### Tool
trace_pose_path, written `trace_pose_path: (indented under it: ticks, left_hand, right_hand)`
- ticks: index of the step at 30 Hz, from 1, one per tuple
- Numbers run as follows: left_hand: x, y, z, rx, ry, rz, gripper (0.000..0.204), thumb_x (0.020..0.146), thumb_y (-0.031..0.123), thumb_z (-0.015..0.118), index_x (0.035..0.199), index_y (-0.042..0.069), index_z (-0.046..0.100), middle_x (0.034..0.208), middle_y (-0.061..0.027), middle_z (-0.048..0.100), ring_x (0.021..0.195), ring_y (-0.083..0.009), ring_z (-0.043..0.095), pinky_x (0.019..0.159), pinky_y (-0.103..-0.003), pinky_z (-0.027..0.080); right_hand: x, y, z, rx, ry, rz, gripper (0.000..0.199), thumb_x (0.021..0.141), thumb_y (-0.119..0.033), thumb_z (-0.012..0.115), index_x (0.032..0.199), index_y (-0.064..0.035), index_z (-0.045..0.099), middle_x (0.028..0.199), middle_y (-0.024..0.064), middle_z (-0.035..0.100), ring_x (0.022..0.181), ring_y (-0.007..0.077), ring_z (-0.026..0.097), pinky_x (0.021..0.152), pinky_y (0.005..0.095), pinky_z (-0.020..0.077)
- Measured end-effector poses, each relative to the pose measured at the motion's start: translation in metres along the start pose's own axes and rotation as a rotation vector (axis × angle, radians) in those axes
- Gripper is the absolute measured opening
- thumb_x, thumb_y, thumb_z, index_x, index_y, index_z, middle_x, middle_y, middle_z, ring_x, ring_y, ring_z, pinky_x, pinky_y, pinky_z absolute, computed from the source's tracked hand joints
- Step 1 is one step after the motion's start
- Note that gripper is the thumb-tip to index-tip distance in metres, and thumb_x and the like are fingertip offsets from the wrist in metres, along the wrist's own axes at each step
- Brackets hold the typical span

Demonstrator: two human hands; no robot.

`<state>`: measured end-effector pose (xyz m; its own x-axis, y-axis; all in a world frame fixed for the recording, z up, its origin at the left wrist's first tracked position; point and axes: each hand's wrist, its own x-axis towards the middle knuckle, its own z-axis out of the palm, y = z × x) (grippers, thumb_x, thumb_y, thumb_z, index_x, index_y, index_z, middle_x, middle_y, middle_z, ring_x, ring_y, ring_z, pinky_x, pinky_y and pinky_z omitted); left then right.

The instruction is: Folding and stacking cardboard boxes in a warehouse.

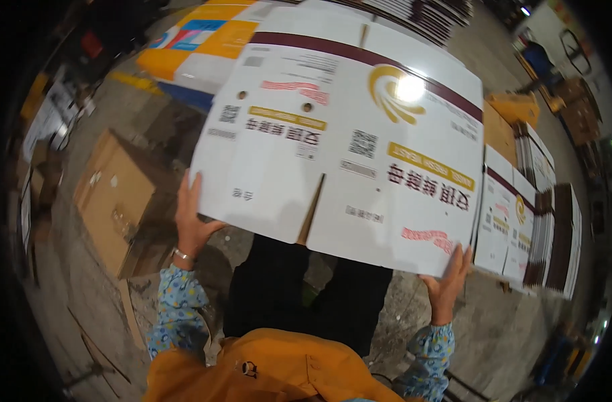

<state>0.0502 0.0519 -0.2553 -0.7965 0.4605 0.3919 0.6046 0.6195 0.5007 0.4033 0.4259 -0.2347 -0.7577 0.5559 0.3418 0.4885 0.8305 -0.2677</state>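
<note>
Concrete floor [507, 321] strewn with cardboard lies below both hands. Left hand [190, 218] and right hand [448, 281] hold a flattened white carton [339, 141] by its near edge, fingers [193, 191] of each curled up over the printed face. Beyond the right fingers stands a stack of similar cartons [520, 228]; beside the left fingers rests a brown box [115, 194]. Behind the carton lies a yellow sheet [205, 37].
</note>
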Motion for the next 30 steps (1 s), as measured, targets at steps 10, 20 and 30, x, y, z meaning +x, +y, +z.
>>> trace_pose_path:
  ticks: [10,20,30]
  left_hand:
    - [-0.004,0.003,-0.004,0.021,0.134,0.019,0.1,0.048,0.061,0.072,0.127,0.006,0.046,0.132,-0.0205,0.04,0.115,-0.0361,0.046,0.091,-0.043,0.043]
    - [-0.007,0.004,-0.005,-0.144,0.208,-0.019,0.096,0.047,0.055,0.077,0.124,0.006,0.05,0.13,-0.0195,0.043,0.113,-0.0336,0.049,0.091,-0.042,0.044]
    - [0.047,0.061,-0.046,-0.388,0.359,-0.071,0.066,0.063,0.03,0.077,0.117,0.001,0.053,0.109,-0.0177,0.059,0.099,-0.0249,0.058,0.084,-0.034,0.046]
  right_hand:
    - [-0.005,0.006,0.013,0.089,0.174,0.077,0.107,0.055,-0.078,0.054,0.133,-0.0066,0.036,0.137,0.0203,0.031,0.126,0.037,0.032,0.099,0.0518,0.0337]
    - [-0.001,-0.013,0.008,0.215,0.29,0.123,0.099,0.062,-0.073,0.055,0.132,-0.0057,0.037,0.134,0.0165,0.038,0.125,0.0326,0.036,0.1,0.0492,0.0336]
    - [0.066,-0.039,-0.075,0.101,0.421,-0.083,0.075,0.083,-0.06,0.045,0.124,0.003,0.046,0.123,0.019,0.051,0.113,0.0305,0.049,0.092,0.0382,0.0397]
